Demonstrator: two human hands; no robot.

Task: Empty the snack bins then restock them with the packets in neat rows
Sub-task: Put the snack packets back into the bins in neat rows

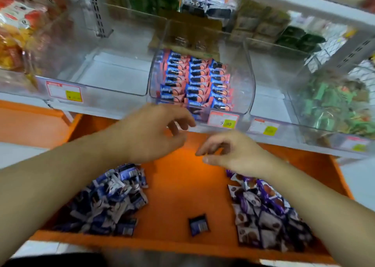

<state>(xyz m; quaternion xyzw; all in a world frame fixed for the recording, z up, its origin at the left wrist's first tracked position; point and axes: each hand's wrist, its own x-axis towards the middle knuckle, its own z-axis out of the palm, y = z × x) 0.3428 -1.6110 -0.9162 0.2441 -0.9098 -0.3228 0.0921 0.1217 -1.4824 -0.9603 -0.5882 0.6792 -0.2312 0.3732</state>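
Progress looks partial, judging by how things lie. The clear plastic curved-front bin (246, 78) at the centre of the frame already holds blue-and-pink snack packets (197, 82) standing in three tidy rows, so that one seems restocked or nearly so. The clear empty bin (105, 72) to its left shows only its bare floor, and the shelf slot at centre right also looks bare, so both appear emptied but not refilled. On the flat orange shelf (182, 185) in the lower half of the frame lie two loose heaps: dark blue-and-white packets (110, 197) at lower left and purple-and-white packets with brown biscuit pictures (261, 212) at lower right, with one stray dark packet (198, 224) between them near the front edge. Those heaps are probably what remains to be put back in rows. The left hand (154, 133) hovers just below the filled bin's front lip, fingers loosely curled and holding nothing. The right hand (229, 153) hangs over the orange shelf, fingers relaxed, also free of any packet.
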